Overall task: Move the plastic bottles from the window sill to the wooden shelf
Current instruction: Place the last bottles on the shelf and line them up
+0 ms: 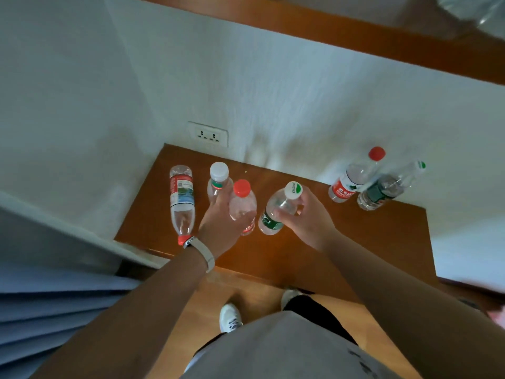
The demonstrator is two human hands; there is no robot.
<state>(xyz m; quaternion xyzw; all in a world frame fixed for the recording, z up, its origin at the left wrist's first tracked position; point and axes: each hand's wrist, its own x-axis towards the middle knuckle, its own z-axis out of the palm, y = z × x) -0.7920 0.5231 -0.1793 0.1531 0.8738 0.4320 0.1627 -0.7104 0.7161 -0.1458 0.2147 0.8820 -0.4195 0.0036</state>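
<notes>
White walls meet in a corner behind a brown wooden shelf (341,242), and six plastic bottles are on or just over it.

All the bottles are of clear plastic and have their caps on; whether there is water in them I cannot tell.

The red-cap bottle (242,205) is in the left hand (221,218), whose fingers and thumb curl round its body. It stands nearly upright, and I cannot tell if its bottom touches the wood. Just beside it, the green-label bottle (274,214) with a white and green cap is in the right hand (310,218). The fingers wrap its shoulder below the cap, and it leans with the cap toward the wall. The two held bottles are close together but apart.

A white-cap bottle (218,177) stands just behind the left fingers; I cannot tell whether they touch it. Left of that hand, a lying bottle (181,199) with a red label rests on its side, its red cap pointing to the front edge, next to the pale wristband (200,253).

Well apart, at the right rear near the wall, a red-label bottle (352,181) and a dark-label bottle (382,191) stand side by side.

A wall socket (209,134) sits above the rear left corner. Below the front edge are the wood floor and white shoes (231,317).
</notes>
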